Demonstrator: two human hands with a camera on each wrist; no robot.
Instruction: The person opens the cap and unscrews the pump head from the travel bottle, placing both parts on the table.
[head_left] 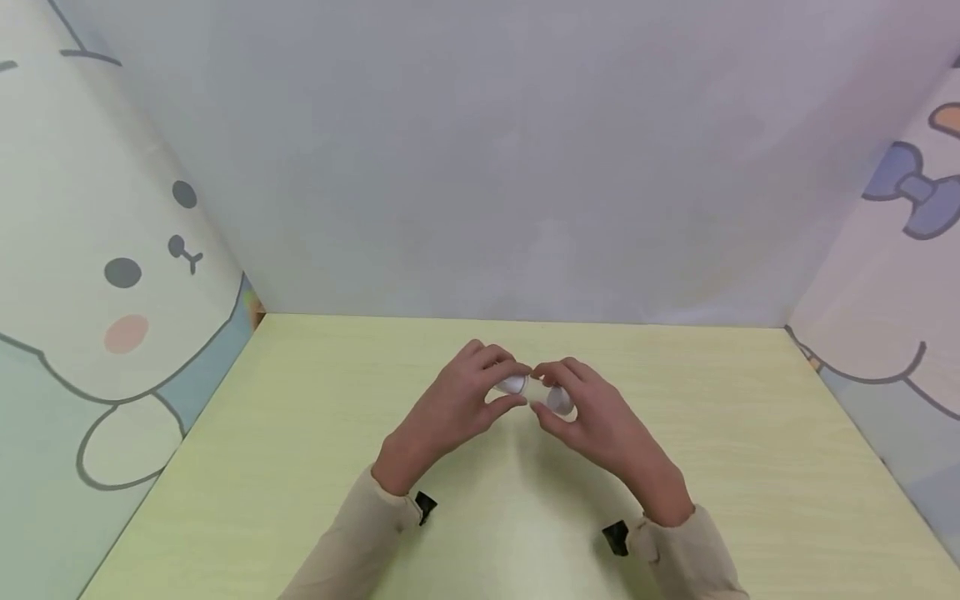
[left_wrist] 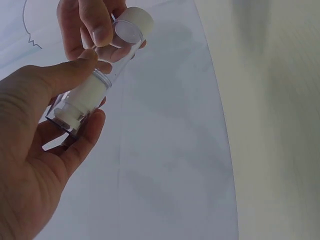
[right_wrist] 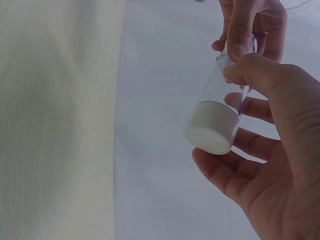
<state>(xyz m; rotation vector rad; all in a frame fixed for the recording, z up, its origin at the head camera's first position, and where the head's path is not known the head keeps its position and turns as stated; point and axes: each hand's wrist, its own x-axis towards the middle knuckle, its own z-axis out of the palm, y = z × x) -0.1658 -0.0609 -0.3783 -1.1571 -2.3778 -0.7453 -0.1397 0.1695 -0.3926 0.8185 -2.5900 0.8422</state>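
Note:
A clear tubular pump bottle [head_left: 537,392] with a white base [right_wrist: 212,127] is held above the table between both hands. My left hand [head_left: 467,393] grips its head end, where a clear overcap covers a white collar [left_wrist: 87,95]. On the other half, my right hand [head_left: 602,414] pinches the transparent body [right_wrist: 212,85] with thumb and fingers, and a fingertip touches the base's edge. The bottle lies tilted, and its clear body looks empty. In the left wrist view, the right hand's fingers partly cover the body.
The pale wooden table [head_left: 300,467] extends around and below the hands. A plain grey-white sheet [head_left: 510,167] rises along its back edge. Cartoon-printed panels [head_left: 67,233] flank both sides. Dark tabs [head_left: 425,507] stick out near the beige sleeves [head_left: 367,533].

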